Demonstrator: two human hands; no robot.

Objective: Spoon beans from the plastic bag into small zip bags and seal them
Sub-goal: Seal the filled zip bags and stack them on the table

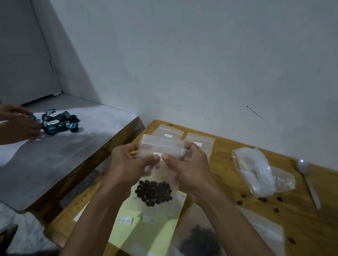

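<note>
Both hands, left hand [130, 163] and right hand [189, 169], pinch the filled zip bag [156, 179] at its seal; another filled bag [201, 247] lies near, empty bags [198, 140] remain far.

Plain room: bare white wall [210, 60], wooden table [307, 229], door [18, 55].

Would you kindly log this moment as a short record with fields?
Left hand: pinching the top of the clear small zip bag with dark beans
Right hand: pinching the same top edge
White plastic spoon: lying on the wooden table, untouched
Crumpled clear plastic bag: left of the spoon
Second filled zip bag: flat, near edge
</note>
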